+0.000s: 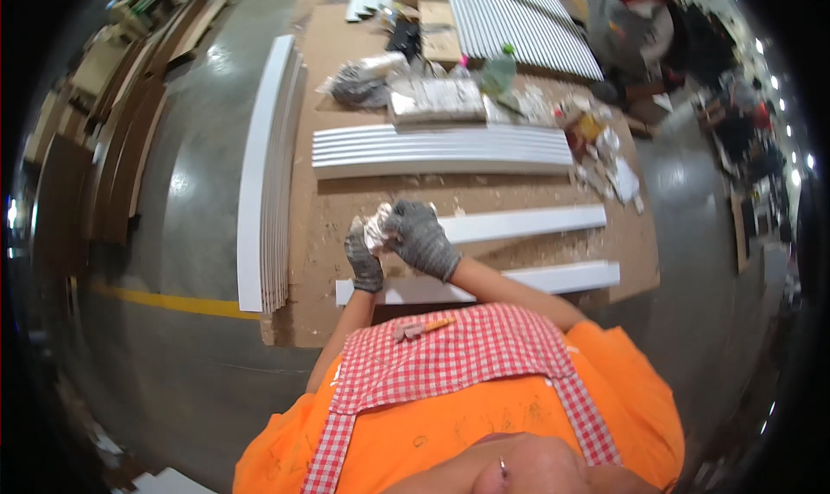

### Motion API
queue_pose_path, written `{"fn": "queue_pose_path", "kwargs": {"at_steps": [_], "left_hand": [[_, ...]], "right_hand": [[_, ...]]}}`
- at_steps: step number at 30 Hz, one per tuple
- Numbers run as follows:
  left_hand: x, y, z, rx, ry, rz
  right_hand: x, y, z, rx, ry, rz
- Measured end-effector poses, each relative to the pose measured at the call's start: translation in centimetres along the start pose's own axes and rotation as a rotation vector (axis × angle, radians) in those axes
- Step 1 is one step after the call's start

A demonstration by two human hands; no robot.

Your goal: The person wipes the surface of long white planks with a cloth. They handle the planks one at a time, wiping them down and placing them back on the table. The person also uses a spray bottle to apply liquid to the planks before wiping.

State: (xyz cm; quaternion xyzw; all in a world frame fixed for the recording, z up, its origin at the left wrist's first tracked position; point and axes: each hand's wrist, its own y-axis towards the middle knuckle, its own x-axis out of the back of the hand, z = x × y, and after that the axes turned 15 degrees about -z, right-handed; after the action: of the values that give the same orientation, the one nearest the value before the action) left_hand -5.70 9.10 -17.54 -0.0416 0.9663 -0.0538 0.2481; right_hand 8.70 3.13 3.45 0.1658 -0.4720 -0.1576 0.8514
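My left hand and my right hand both wear grey knit gloves and meet above the left part of the table. Between them is a crumpled white cloth, with the fingers of both hands closed on it. A long white board lies flat on the table, its left end hidden behind my right hand. Closer to my body, a second white board lies roughly parallel to it, partly covered by my forearm.
Beyond my hands, a row of white boards sits on the brown worktable. More long boards stand along its left edge. Wrapped packs, a green-tinted bottle and crumpled scraps lie farther back. Another person is at the far right.
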Motion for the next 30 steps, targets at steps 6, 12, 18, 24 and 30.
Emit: {"fn": "queue_pose_path", "kwargs": {"at_steps": [6, 12, 18, 24, 30], "left_hand": [[-2.9, -1.6, -4.2, -0.462, 0.336, 0.036], [-5.3, -2.4, -6.8, 0.017, -0.013, -0.055], [-5.5, -2.8, -7.3, 0.013, 0.017, -0.037], [-5.1, -2.1, -7.0, -0.074, 0.115, -0.060], [-5.8, -2.4, -7.1, -0.065, 0.141, -0.037]], "right_hand": [[2.2, -2.6, -1.3, -0.096, -0.158, -0.016], [10.2, -9.8, -16.9, -0.245, -0.582, -0.025], [9.9, -7.6, -11.9, -0.366, -0.522, -0.090], [4.7, -1.2, -3.7, -0.241, -0.387, 0.204], [5.3, -1.8, -6.5, -0.210, -0.414, 0.121]]}}
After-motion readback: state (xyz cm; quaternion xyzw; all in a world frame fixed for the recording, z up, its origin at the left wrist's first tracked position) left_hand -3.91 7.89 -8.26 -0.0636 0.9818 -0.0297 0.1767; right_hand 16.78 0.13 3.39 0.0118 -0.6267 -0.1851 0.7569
